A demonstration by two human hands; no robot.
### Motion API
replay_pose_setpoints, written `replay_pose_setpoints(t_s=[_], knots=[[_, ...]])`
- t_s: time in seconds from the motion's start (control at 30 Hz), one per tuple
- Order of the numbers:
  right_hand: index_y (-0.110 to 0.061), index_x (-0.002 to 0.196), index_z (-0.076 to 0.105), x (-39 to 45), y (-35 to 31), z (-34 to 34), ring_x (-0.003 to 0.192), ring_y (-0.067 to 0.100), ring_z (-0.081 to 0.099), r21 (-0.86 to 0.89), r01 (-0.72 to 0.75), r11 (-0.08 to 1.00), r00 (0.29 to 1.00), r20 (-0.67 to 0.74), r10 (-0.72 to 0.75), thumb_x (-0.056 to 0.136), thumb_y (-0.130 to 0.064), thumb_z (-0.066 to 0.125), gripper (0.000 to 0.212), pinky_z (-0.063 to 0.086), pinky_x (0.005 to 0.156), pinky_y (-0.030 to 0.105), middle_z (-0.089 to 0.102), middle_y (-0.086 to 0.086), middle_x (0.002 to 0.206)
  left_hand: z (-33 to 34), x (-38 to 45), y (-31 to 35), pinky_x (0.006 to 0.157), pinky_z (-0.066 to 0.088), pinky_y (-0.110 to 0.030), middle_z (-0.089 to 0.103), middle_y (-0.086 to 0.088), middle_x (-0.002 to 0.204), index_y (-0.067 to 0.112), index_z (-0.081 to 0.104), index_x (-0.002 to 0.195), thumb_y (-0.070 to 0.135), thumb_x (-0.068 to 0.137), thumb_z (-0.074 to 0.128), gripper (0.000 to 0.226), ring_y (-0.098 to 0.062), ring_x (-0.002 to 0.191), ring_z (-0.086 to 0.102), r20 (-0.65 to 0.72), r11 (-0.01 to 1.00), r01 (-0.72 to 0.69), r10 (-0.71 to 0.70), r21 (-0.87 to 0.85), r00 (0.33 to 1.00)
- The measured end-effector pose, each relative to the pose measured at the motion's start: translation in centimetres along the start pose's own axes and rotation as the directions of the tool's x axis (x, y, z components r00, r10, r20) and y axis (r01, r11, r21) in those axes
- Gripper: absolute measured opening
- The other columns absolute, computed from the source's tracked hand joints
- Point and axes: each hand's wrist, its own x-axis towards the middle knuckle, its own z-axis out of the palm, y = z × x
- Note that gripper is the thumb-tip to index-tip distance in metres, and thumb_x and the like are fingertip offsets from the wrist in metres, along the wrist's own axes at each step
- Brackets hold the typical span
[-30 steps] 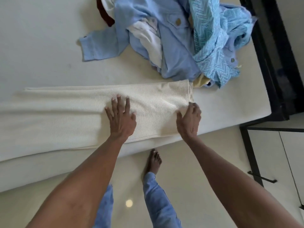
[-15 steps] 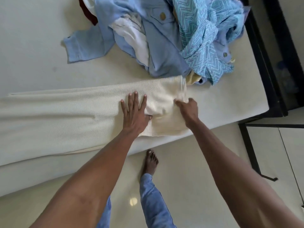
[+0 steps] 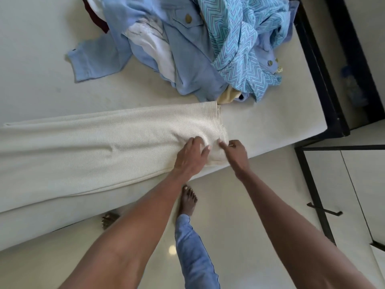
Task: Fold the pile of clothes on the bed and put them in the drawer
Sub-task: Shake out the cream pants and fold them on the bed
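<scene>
Frame centre: left hand (image 3: 190, 157) and right hand (image 3: 236, 152), fingers curled, pinch the right end of a cream ribbed garment (image 3: 87, 151), its long axis left–right across the bed (image 3: 31, 65). Upper frame: crumpled clothes pile (image 3: 208, 44).

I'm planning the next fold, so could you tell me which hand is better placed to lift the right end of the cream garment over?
Probably the right hand: it pinches the cream garment near its end edge. The left hand grips the cloth further in, suited to holding it down.
</scene>
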Motion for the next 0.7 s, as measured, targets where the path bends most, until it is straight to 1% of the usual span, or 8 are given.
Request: replay_pose_setpoints(t_s=[0.07, 0.17, 0.23, 0.3, 0.37, 0.43, 0.53, 0.7], knots=[[-0.012, 0.102, 0.059, -0.9, 0.6, 0.9, 0.078, 0.020, 0.061, -0.001, -0.045, 0.999, 0.994, 0.098, 0.045, 0.080, -0.031, 0.075, 0.033, 0.048, 0.069, 0.033, 0.065, 0.001, 0.088, 0.4, 1.1, 1.2, 0.071, 0.040, -0.032, 0.057, 0.002, 0.097, 0.015, 0.053, 0.108, 0.042, 0.100, 0.049, 0.029, -0.020, 0.085, 0.055, 0.064, 0.958, 0.214, -0.205, -0.192, 0.977], [-0.006, 0.076, 0.061, -1.2, 0.9, 1.0, 0.061, 0.023, 0.054, -0.054, -0.196, 0.979, 0.938, 0.280, 0.203, 0.072, -0.008, 0.068, 0.008, 0.044, 0.059, 0.031, 0.060, 0.008, 0.068, 0.9, 2.1, 0.6, 0.075, 0.053, -0.038, 0.063, -0.001, 0.098, 0.017, 0.052, 0.112, 0.047, 0.099, 0.049, 0.033, -0.024, 0.087, 0.062, 0.214, 0.906, 0.316, -0.262, -0.281, 0.941], [-0.005, 0.074, 0.061, -1.1, 1.2, 0.7, 0.064, 0.025, 0.056, -0.247, -0.203, 0.948, 0.941, 0.217, 0.258, 0.070, -0.008, 0.064, 0.006, 0.042, 0.059, 0.027, 0.058, 0.008, 0.068, 1.1, 1.8, 0.0, 0.073, 0.054, -0.040, 0.067, -0.009, 0.102, 0.021, 0.053, 0.110, 0.046, 0.099, 0.048, 0.028, -0.024, 0.079, 0.062, 0.293, 0.880, 0.346, -0.254, -0.325, 0.922], [-0.008, 0.087, 0.062, -0.7, 1.6, 0.6, 0.082, 0.028, 0.063, -0.362, -0.131, 0.923, 0.984, 0.066, 0.165, 0.069, -0.014, 0.062, 0.019, 0.049, 0.068, 0.030, 0.064, 0.009, 0.087, 1.1, 1.4, -0.2, 0.063, 0.048, -0.035, 0.066, -0.007, 0.093, 0.021, 0.057, 0.108, 0.044, 0.100, 0.049, 0.025, -0.022, 0.069, 0.058, 0.321, 0.873, 0.346, -0.237, -0.344, 0.917], [-0.010, 0.090, 0.060, -0.3, 1.0, 0.2, 0.082, 0.023, 0.060, -0.109, -0.053, 0.993, 0.998, -0.038, 0.049, 0.074, -0.014, 0.065, 0.017, 0.048, 0.069, 0.030, 0.063, 0.010, 0.094, 0.9, 1.1, -0.3, 0.067, 0.045, -0.031, 0.066, -0.004, 0.094, 0.019, 0.064, 0.110, 0.039, 0.100, 0.051, 0.025, -0.021, 0.077, 0.059, 0.233, 0.938, 0.249, -0.193, -0.241, 0.953], [-0.010, 0.089, 0.061, 0.6, 0.0, -0.9, 0.076, 0.017, 0.056, 0.116, 0.036, 0.993, 0.982, -0.186, -0.014, 0.086, -0.014, 0.060, 0.004, 0.044, 0.067, 0.029, 0.064, 0.007, 0.090, 0.7, 1.2, -0.2, 0.071, 0.044, -0.031, 0.066, -0.003, 0.098, 0.014, 0.066, 0.106, 0.030, 0.099, 0.054, 0.021, -0.020, 0.086, 0.059, 0.004, 0.980, 0.172, -0.173, -0.098, 0.985], [-0.009, 0.092, 0.068, 2.4, -0.9, -1.8, 0.080, 0.019, 0.059, 0.106, 0.112, 0.988, 0.973, -0.213, -0.088, 0.094, -0.020, 0.056, 0.016, 0.042, 0.070, 0.028, 0.066, 0.004, 0.087, 0.1, 2.1, 0.9, 0.066, 0.037, -0.031, 0.060, 0.003, 0.081, 0.013, 0.058, 0.089, 0.031, 0.099, 0.055, 0.021, -0.018, 0.076, 0.053, -0.201, 0.964, 0.211, -0.242, -0.165, 0.949], [-0.005, 0.103, 0.066, 3.2, -1.8, -0.1, 0.085, 0.021, 0.058, -0.102, 0.103, 0.989, 0.993, 0.060, -0.097, 0.082, -0.028, 0.076, 0.032, 0.045, 0.073, 0.030, 0.062, 0.003, 0.092, 0.1, 5.0, 2.7, 0.072, 0.057, -0.046, 0.065, -0.009, 0.069, 0.014, 0.051, 0.063, 0.055, 0.092, 0.050, 0.050, -0.033, 0.072, 0.066, 0.008, 0.801, 0.377, -0.422, -0.465, 0.907]])
